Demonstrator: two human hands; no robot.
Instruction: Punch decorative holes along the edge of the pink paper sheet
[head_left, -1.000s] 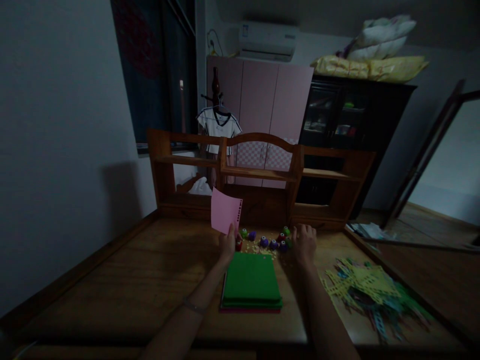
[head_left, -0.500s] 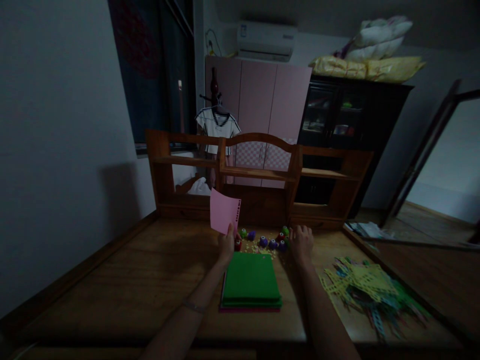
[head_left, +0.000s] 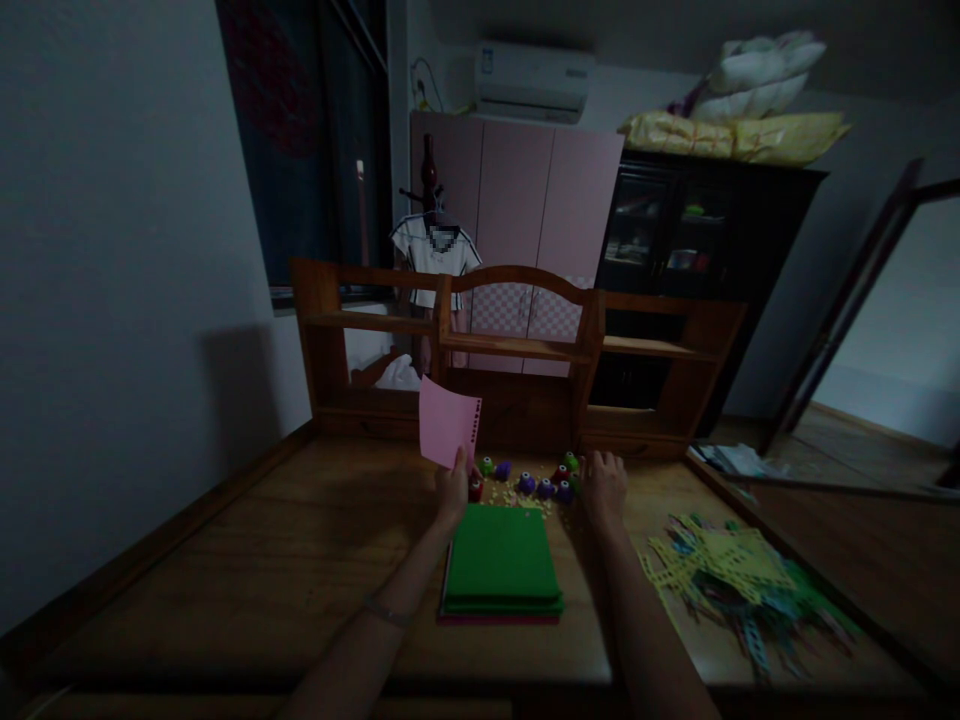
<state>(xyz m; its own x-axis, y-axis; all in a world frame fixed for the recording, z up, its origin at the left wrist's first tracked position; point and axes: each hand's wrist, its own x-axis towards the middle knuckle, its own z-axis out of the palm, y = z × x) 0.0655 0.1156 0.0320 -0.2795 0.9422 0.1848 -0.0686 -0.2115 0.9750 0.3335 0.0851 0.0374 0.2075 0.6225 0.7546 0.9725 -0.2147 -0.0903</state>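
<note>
My left hand (head_left: 453, 490) is closed on a pink sheet of paper (head_left: 448, 424), thumb on its lower right corner. The sheet stands upright, and a row of small punched holes runs down its right edge. Just beside that hand is a red craft punch (head_left: 475, 490). My right hand (head_left: 604, 482) is low over the desk with curled fingers, and what is under them is hidden. To its left stand several small craft punches (head_left: 546, 488) in purple, red and green. Pale paper bits (head_left: 517, 498) lie scattered between the hands. Nearer me is a stack of green sheets (head_left: 504, 555).
A heap of yellow, green and blue punched paper strips (head_left: 739, 565) covers the desk's right side. A wooden shelf unit (head_left: 517, 347) runs along the back edge of the wooden desk (head_left: 300, 560). A wall (head_left: 135, 300) closes off the left.
Almost nothing differs. The pink sheet has tilted very slightly to the left in my left hand; my right hand stays in the same place.
</note>
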